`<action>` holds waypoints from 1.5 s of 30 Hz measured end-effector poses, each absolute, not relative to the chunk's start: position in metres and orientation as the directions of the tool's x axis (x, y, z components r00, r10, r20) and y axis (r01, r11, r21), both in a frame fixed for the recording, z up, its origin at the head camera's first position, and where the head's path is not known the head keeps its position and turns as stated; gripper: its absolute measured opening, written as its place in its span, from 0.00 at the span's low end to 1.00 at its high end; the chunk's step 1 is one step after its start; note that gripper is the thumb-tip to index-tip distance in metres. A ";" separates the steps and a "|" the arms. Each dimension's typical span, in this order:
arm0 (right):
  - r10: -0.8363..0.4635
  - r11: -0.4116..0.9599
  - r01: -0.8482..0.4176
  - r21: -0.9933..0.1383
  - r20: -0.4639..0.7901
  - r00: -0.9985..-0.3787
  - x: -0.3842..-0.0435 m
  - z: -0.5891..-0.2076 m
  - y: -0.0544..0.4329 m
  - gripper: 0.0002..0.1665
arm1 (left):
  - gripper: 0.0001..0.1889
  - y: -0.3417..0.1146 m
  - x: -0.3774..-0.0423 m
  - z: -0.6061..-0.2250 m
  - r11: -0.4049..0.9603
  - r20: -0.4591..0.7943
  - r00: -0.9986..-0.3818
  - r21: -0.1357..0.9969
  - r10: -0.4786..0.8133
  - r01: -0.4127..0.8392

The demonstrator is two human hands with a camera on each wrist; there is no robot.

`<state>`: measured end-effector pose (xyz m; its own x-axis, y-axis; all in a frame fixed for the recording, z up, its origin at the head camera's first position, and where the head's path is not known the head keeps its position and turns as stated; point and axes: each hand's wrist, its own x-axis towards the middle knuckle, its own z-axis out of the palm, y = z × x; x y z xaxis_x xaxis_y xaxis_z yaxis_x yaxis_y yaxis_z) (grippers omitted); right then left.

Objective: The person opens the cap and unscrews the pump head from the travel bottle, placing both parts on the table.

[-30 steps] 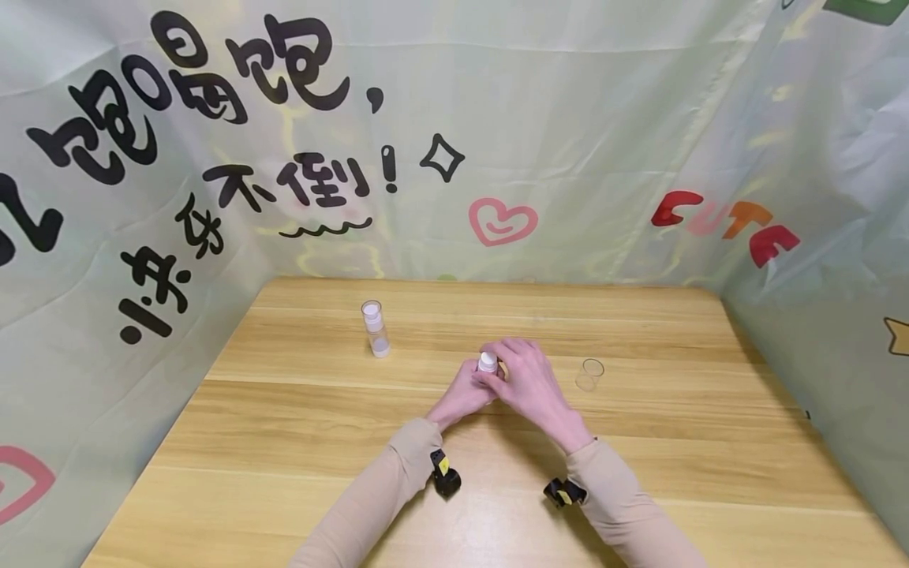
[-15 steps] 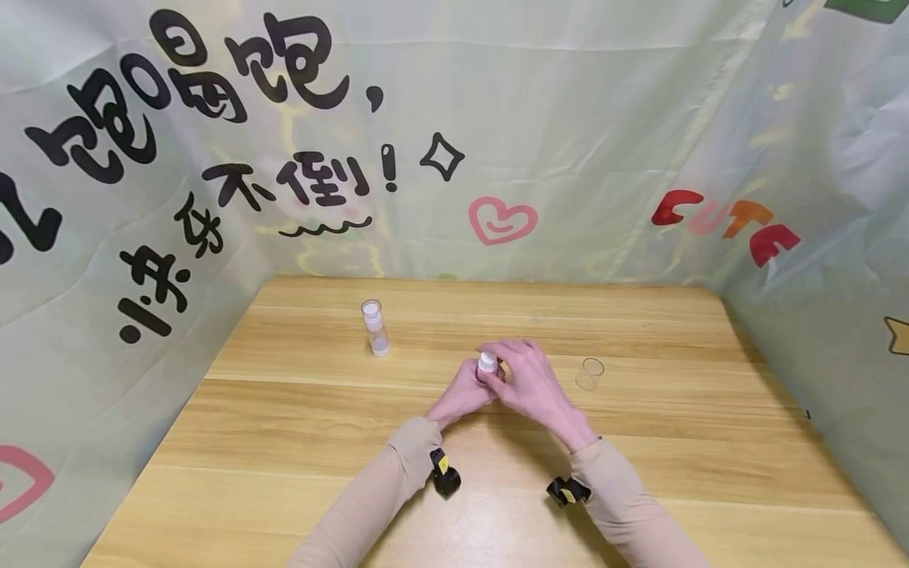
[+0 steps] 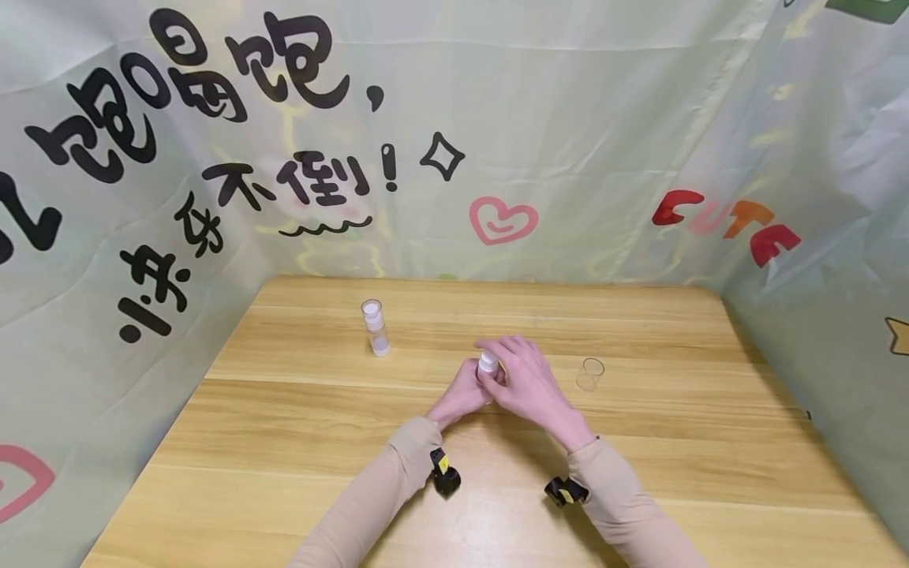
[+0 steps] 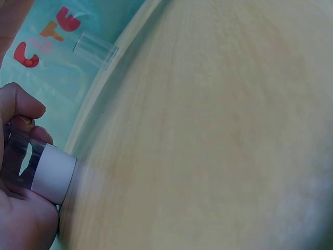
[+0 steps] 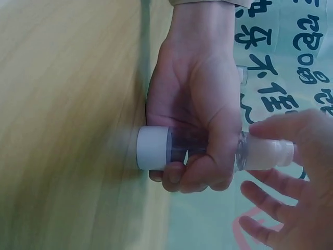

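A clear pump bottle with a white base and white pump top stands upright near the middle of the table. My left hand wraps its fingers around the clear body, as the right wrist view shows; the white base sticks out below the palm. At the upper end, my right hand pinches the white pump top between thumb and fingers, with the remaining fingers spread. A clear cap stands apart on the table, right of the hands.
A second pump bottle, covered by a clear cap, stands upright at the back left of the wooden table. Printed fabric encloses the back and both sides.
My right hand's fingers shift slightly around the pump top, the index finger now reaching a little further left. The left hand and the bottle keep their place.
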<state>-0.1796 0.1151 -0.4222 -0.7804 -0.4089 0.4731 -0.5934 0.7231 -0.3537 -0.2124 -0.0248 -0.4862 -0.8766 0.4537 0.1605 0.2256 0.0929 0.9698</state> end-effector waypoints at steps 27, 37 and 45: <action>-0.427 0.737 -0.563 -0.376 0.388 -0.817 -0.180 -0.419 0.115 0.31 | 0.09 -0.024 -0.215 -0.496 0.102 0.175 -0.877 0.964 0.447 0.245; -0.411 0.751 -0.554 -0.358 0.403 -0.818 -0.180 -0.417 0.114 0.30 | 0.05 -0.024 -0.215 -0.496 0.039 0.186 -0.871 0.973 0.455 0.228; -0.403 0.750 -0.551 -0.365 0.408 -0.819 -0.180 -0.417 0.114 0.32 | 0.04 -0.024 -0.214 -0.494 0.077 0.140 -0.886 0.978 0.441 0.193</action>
<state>-0.1798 0.1144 -0.4171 -0.8193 -0.4031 0.4077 -0.5510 0.7503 -0.3654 -0.2144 -0.0236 -0.4943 -0.8864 0.4412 0.1401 0.1930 0.0773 0.9781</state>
